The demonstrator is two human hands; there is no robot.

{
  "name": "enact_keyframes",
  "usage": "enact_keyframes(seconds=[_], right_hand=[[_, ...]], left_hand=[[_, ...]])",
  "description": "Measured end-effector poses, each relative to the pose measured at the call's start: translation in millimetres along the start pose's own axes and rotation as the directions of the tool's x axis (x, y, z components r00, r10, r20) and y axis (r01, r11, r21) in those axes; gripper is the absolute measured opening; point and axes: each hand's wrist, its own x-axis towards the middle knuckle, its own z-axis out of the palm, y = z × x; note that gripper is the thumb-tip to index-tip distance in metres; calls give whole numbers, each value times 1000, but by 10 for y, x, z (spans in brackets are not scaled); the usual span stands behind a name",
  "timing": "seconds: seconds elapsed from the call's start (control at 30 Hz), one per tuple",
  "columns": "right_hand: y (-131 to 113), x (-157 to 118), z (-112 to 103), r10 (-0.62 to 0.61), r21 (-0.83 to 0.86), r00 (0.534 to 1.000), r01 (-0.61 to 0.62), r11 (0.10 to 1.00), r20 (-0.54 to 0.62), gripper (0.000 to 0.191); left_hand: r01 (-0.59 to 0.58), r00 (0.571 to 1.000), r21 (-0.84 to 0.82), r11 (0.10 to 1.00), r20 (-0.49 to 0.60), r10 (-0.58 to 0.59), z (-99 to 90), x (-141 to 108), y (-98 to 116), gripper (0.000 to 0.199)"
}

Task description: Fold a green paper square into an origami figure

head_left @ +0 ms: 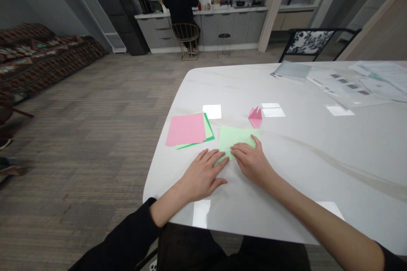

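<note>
A light green paper sheet [238, 134] lies flat on the white table [305, 169]. My left hand [205, 173] is open, its fingers spread, with the fingertips at the sheet's near left corner. On the sheet's near edge rests my right hand [252, 159], fingers bent and together, thumb apart; nothing is seen held in it. Left of the sheet is a stack of square papers, pink [186, 129] on top with light and dark green ones showing below. Just beyond the sheet sits a folded pink paper piece [255, 117] with upright points.
Clear folders and printed papers [349, 87] lie at the table's far right. A black-framed chair [313, 42] stands behind the table. Farther back, a person in black [179, 2] is at a kitchen counter [222, 29], beside a round stool [224, 36].
</note>
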Motion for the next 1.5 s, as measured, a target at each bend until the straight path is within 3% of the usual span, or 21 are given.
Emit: enact_keyframes(seconds=[0.33,1.03,1.17,1.33,1.4,1.5], right_hand=[[-69,19,-10,60,35,998,-60,998,1,14],[-96,11,3,86,36,996,-85,996,-23,13],[-94,5,10,87,41,996,-86,996,-25,14],[-99,18,13,90,37,995,-89,995,-32,14],[-103,25,11,92,34,995,-90,995,-36,12],[-110,26,6,91,36,995,-90,995,-42,10]], left_hand=[[-32,999,10,999,28,31,-4,-201,-117,59],[-11,1000,22,1000,-2,11,0,-237,-73,55],[-27,997,-6,1000,-67,27,26,-272,-115,49],[14,958,-134,991,-283,-52,57,-266,-116,40],[2,964,-137,991,-262,-38,43,-228,-83,45],[-26,991,-91,996,-132,14,20,-174,-44,50]])
